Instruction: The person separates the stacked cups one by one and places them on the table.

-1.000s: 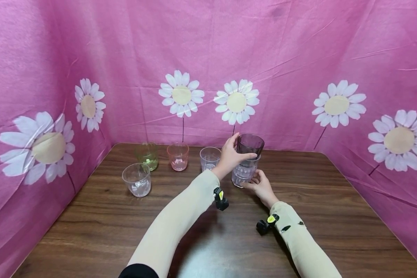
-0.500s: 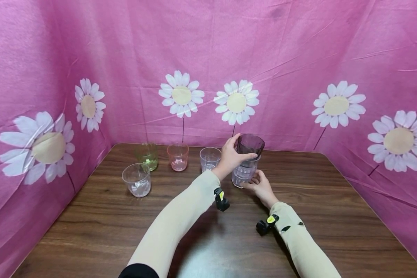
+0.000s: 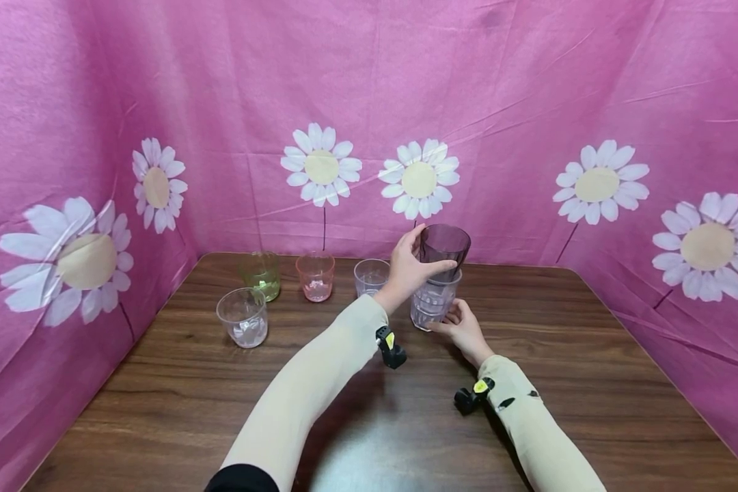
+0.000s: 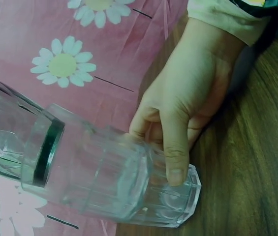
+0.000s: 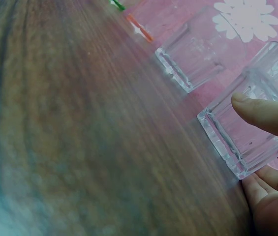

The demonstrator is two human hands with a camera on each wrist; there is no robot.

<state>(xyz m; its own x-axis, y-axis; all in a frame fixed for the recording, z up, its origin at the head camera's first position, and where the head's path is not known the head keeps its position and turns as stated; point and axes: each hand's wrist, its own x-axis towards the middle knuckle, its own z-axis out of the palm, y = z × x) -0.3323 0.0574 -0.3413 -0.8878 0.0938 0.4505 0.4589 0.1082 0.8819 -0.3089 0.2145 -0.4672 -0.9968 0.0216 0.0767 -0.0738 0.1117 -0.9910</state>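
In the head view my left hand [image 3: 404,272] grips a dark purple plastic cup [image 3: 447,240] by its side, thumb across the front. The cup's base sits just inside the mouth of a clear tumbler [image 3: 429,305]. In the left wrist view an inner edge shows within the clear plastic [image 4: 104,167], as of two nested tumblers, and the purple cup's base [image 4: 47,152] shows through the top wall. My right hand [image 3: 465,333] holds the clear tumbler low down, thumb on one side and fingers behind. In the right wrist view the tumbler [image 5: 237,132] stands on the table.
Left of the hands stands another clear tumbler [image 3: 370,273], partly behind the left wrist. Farther left are an orange-pink cup [image 3: 316,277], a green cup [image 3: 264,273] and a nearer clear cup [image 3: 244,320]. A pink flowered cloth [image 3: 498,102] rises behind the wooden table [image 3: 178,410].
My left hand has lifted the purple cup upward, so more of it shows above the clear tumbler's rim. The right hand and the other cups have stayed in place.
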